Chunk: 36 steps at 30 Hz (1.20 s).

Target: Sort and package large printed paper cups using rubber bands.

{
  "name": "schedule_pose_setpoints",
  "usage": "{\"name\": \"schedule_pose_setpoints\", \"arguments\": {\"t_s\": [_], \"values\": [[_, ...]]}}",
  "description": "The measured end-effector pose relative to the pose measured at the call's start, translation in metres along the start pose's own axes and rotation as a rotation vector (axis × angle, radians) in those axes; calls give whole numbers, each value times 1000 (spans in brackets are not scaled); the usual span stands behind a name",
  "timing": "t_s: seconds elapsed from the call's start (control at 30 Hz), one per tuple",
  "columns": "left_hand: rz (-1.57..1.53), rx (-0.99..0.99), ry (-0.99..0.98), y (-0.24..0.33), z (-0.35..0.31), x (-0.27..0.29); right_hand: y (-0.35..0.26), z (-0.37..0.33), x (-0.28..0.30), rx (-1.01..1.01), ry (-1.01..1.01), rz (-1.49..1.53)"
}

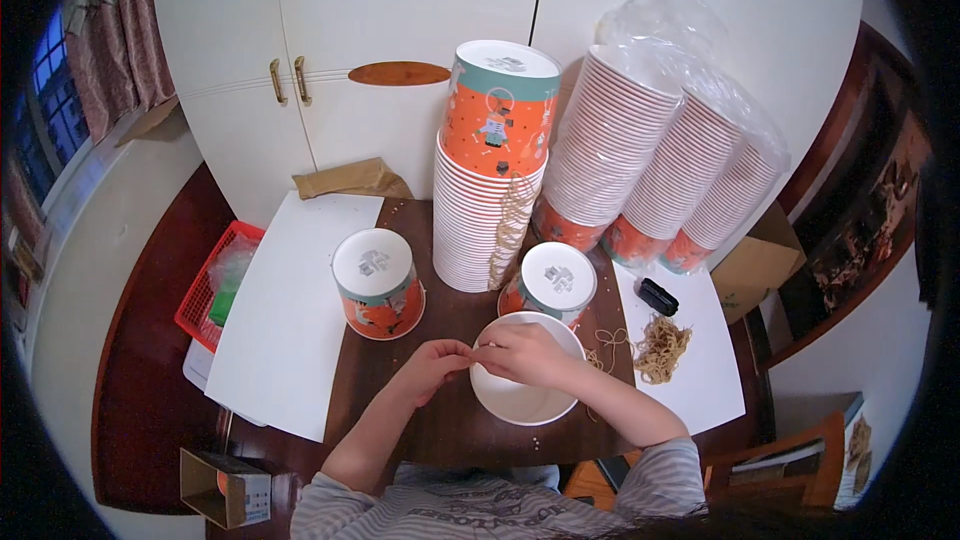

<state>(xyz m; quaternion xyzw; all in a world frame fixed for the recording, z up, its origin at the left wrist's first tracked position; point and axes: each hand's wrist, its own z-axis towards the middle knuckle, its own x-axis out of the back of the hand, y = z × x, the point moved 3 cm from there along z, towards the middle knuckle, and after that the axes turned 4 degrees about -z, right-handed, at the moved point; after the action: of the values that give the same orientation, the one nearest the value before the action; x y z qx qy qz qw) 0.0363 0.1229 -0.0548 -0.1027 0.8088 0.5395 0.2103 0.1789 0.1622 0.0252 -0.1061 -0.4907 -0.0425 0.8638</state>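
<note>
An open paper bucket (523,408) with a white inside stands near the table's front edge, its mouth facing up. Over its left rim the fingertips of my left hand (434,368) and my right hand (527,352) meet in a pinch. Whatever they pinch is too small or hidden to make out. My right hand lies across the bucket's mouth; my left hand is just outside the rim. Directly behind is an upside-down paper bucket (559,278), orange and teal, partly covered by the open one. Another upside-down bucket (375,268) stands to the left.
Behind rises a tall stack of nested buckets (470,215), with twine loops (511,225) down its side. Plastic-wrapped bucket stacks (625,120) lean at the back right. A twine bundle (662,349) and a black object (657,296) lie right. A red basket (196,285) stands left.
</note>
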Motion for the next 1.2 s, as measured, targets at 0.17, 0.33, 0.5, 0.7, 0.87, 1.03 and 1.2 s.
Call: {"name": "schedule_pose_setpoints", "arguments": {"t_s": [0.17, 0.33, 0.5, 0.7, 0.87, 1.03, 1.2], "values": [[60, 9, 3, 6, -3, -3, -1, 2, -2, 42, -70, -174], [91, -13, 1, 5, 0, -1, 2, 3, 0, -87, -64, 9], [69, -18, -11, 3, 1, -1, 15, -7, -8, -391, -111, 444], [64, -31, -23, 2, 0, 0, 18, -11, -2, -451, -128, 562], [79, -32, -25, 4, -2, -2, 6, -8, 1, -186, -28, 316], [101, -26, -21, 5, -3, -3, 3, -6, -1, -166, 9, 270], [88, -3, -6, 6, -4, -3, 8, -9, -3, -322, -50, 388]]}}
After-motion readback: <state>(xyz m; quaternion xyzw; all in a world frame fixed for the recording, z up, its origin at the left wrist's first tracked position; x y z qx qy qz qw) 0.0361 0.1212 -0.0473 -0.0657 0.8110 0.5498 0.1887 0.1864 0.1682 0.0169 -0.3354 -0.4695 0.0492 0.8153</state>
